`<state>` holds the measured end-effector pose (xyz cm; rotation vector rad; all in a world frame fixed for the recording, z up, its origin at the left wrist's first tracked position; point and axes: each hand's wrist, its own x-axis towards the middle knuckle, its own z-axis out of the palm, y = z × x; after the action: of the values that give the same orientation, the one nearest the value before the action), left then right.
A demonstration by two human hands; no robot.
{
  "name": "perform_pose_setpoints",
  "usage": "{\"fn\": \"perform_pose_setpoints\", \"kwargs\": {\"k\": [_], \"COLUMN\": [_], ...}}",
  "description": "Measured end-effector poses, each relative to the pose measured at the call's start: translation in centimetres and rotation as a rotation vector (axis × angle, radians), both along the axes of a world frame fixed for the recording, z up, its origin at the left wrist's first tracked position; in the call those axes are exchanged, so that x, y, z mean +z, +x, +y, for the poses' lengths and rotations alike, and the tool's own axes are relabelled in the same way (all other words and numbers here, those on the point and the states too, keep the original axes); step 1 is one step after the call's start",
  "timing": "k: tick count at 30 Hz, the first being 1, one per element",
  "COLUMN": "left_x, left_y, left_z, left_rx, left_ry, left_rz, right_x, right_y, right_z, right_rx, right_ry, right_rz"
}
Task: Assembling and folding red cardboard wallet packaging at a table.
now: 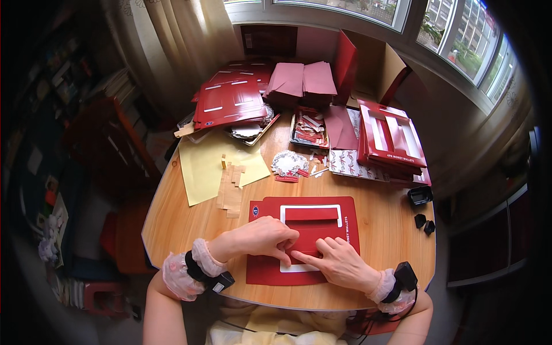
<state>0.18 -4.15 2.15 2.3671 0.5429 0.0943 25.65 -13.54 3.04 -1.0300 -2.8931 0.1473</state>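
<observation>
A red cardboard sheet [265, 275] with white-edged rectangular cut-outs lies flat before me on the wooden table. My left hand [256, 237] rests over its left half, fingers curled and thumb pointing down at the card; whatever they grip is hidden. From the right, my right hand [344, 265] reaches across the lower part of the sheet. Its index finger is stretched out, its tip close to my left thumb, while the other fingers are loosely bent. A red strip [311, 214] spans the upper cut-out, above both hands.
Beyond the sheet are yellow paper [198, 167], tan tape pieces [231, 190], white patterned round cutouts [287, 163] and a tray of small labels [310, 127]. Red card stacks [227, 98] [397, 135] and pink envelopes [302, 80] stand behind. Black plastic parts [421, 195] lie at right.
</observation>
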Motion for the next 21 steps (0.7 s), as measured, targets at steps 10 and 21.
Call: {"fn": "perform_pose_setpoints", "kwargs": {"k": [10, 21], "left_x": [-0.5, 0.1], "left_y": [-0.5, -0.5], "left_z": [0.2, 0.1], "left_rx": [-0.004, -0.009], "left_ry": [-0.133, -0.134], "left_rz": [-0.155, -0.121], "right_x": [-0.5, -0.4], "right_y": [1.0, 3.7], "right_z": [0.1, 0.5], "right_rx": [0.004, -0.055], "right_ry": [-0.036, -0.077], "right_rz": [0.174, 0.294]}}
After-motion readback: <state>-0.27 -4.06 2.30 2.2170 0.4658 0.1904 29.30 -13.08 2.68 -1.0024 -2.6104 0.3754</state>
